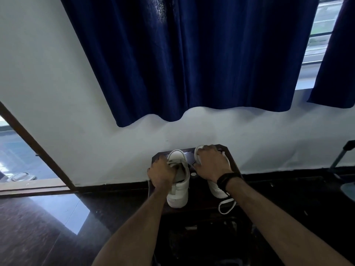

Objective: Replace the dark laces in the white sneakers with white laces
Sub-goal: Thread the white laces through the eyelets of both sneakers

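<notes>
Two white sneakers stand side by side on a small dark table [233, 162] against the wall. My left hand [160, 174] grips the left sneaker [179, 186] at its opening, fingers curled into the shoe. My right hand [211, 164] lies over the right sneaker [218, 190], fingers curled round its upper, hiding most of it. A white lace [227, 205] loops loose on the table by the right sneaker's near end. No dark laces show.
A white wall with a dark skirting runs behind the table, with a dark blue curtain [182, 60] hanging above. An open doorway [17, 160] is at the left. Glossy dark floor [48, 227] spreads to the left, and a dark object [343, 156] stands at the right edge.
</notes>
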{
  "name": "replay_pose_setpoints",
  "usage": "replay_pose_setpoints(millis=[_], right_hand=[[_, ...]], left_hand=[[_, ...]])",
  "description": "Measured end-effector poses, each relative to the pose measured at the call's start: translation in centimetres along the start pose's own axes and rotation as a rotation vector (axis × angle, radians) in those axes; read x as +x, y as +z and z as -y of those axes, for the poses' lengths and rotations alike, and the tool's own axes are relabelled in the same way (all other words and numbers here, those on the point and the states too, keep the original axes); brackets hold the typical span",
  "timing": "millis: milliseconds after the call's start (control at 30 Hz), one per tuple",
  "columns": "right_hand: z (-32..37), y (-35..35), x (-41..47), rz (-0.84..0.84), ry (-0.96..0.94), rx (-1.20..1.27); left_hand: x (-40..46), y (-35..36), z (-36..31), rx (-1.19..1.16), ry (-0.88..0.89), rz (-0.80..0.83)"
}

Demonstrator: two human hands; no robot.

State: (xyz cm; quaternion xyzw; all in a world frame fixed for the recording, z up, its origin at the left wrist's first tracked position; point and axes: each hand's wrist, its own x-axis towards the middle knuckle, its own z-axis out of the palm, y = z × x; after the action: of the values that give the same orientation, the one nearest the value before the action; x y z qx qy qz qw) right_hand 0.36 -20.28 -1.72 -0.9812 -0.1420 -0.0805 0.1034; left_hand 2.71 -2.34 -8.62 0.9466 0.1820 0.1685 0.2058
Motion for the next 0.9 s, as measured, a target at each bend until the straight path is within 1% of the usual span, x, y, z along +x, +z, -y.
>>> replay_pose_setpoints(millis=[67,100,167,267,333,400,467,533,600,633,700,767,833,900], right_hand=[[1.3,1.1,1.0,0.081,-0.027,0.088],[1.8,1.6,1.4,0.132,-0.016,0.096],[2.1,2.9,1.8,0.162,-0.001,0.076],[1.9,4.2,2.1,0.120,0.016,0.058],[1.5,4.4,2.1,0.065,0.035,0.084],[1.7,4.0,2.2,-0.017,0.060,0.161],[2.3,3.8,2.4,-0.061,0.085,0.296],[3.3,4.2,2.4,0.017,0.094,0.357],[4.1,5.4,1.8,0.115,0.097,0.316],[4.3,6.0,1.4,0.128,0.110,0.291],[4.5,7.1,0.5,0.085,0.158,0.319],[4.8,7.4,0.3,0.037,0.189,0.315],[5.1,7.5,0.5,0.022,0.183,0.289],[5.4,7.5,0.6,0.014,0.189,0.269]], left_hand=[[-0.1,-0.2,0.1,-0.052,-0.002,0.008],[-0.1,-0.2,0.2,-0.086,-0.017,0.011],[-0.2,-0.3,0.4,-0.165,-0.068,0.016],[-0.2,-0.6,0.7,-0.255,-0.147,-0.001],[-0.2,-0.8,0.8,-0.270,-0.166,0.004],[-0.2,-0.7,0.6,-0.271,-0.171,0.019],[-0.2,-0.6,0.4,-0.278,-0.164,0.034],[-0.1,-0.5,0.3,-0.300,-0.177,0.047],[0.1,-0.5,0.4,-0.381,-0.204,0.049],[0.1,-0.5,0.6,-0.439,-0.220,0.059],[0.2,-0.8,1.3,-0.545,-0.237,0.109],[0.4,-1.4,2.0,-0.598,-0.213,0.169],[1.1,-2.6,2.5,-0.604,-0.206,0.262],[2.3,-4.3,2.9,-0.550,-0.260,0.336]])
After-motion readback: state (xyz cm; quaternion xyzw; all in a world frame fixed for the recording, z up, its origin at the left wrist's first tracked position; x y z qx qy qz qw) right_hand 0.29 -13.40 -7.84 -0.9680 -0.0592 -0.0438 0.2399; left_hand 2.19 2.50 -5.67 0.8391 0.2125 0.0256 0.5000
